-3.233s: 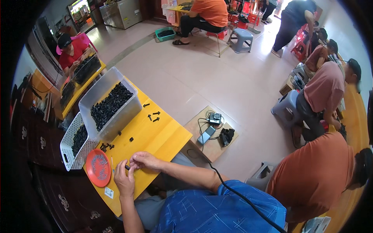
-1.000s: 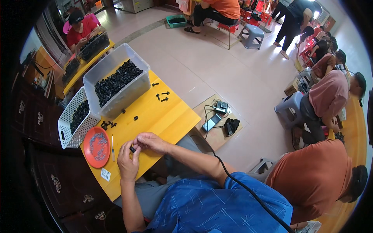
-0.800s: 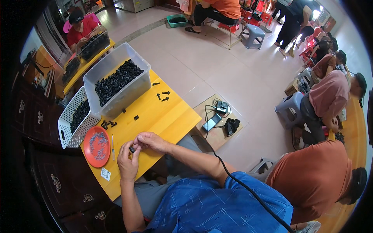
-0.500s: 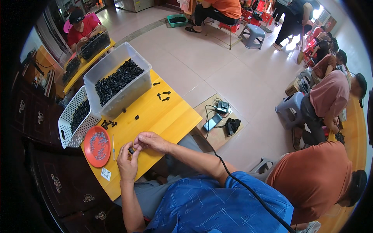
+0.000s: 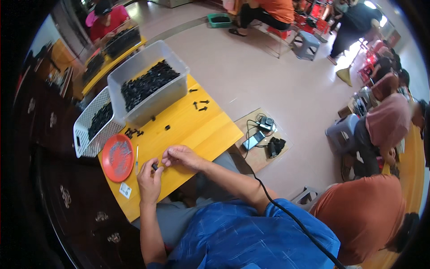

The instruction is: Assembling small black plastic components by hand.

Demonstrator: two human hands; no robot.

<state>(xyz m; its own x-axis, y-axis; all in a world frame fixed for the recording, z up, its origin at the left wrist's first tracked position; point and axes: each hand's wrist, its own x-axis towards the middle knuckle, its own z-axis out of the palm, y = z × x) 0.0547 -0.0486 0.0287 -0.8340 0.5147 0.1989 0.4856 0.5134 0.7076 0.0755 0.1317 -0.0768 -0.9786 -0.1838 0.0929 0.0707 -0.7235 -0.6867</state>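
Between the thumb and fingers of my left hand (image 5: 149, 181) is a small black plastic part (image 5: 155, 166), held above the yellow table (image 5: 192, 139). My right hand (image 5: 182, 158) hovers just beside it with fingers bent together; whatever they may pinch is too small to make out. Left of my hands lies a red plate (image 5: 107, 162) with many thin grey screws (image 5: 120, 154) on it. A slim screwdriver (image 5: 137, 157) rests between plate and left hand. Beyond, a few black parts (image 5: 132, 133) lie clustered, with a single black piece (image 5: 167, 127) to their right.
A clear plastic bin (image 5: 154, 105) of black parts stands at the far side, beside a white perforated basket (image 5: 83, 147) holding more. Several black pieces (image 5: 203, 108) lie near the right edge. A white label (image 5: 125, 190) is below the plate. A black cable (image 5: 286, 208) crosses my right arm.
My right hand has drawn slightly away from the black part, which stays in my left hand. The whole view has shifted, moving the table a little to the right in the picture.
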